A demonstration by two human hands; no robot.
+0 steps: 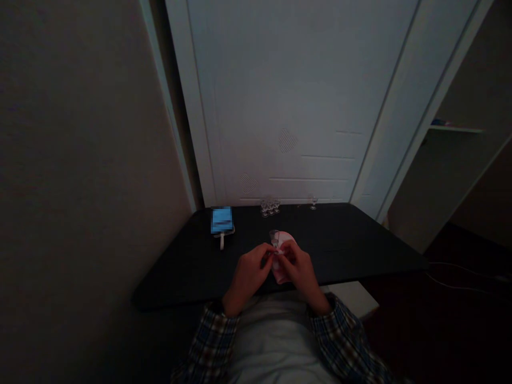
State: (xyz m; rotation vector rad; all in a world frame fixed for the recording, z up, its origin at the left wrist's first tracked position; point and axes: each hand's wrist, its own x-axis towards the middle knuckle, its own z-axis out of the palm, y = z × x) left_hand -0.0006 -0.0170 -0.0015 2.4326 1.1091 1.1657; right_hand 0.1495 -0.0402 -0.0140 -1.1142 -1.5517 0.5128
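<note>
A small clear stemmed glass is held over the near part of the black table, its bowl pointing away from me. My left hand is closed, with thumb and fingers pinched at the glass's lower end. From the other side, my right hand closes on a pink cloth that hangs below the fingers and shows above them too. The cloth touches the foot end of the glass. Fingers and cloth hide most of the stem and foot.
A cluster of several small stemmed glasses stands at the table's back edge. One more stemmed glass is farther right. A device with a lit blue screen rests on a stand at the left. The black table meets a white panelled door.
</note>
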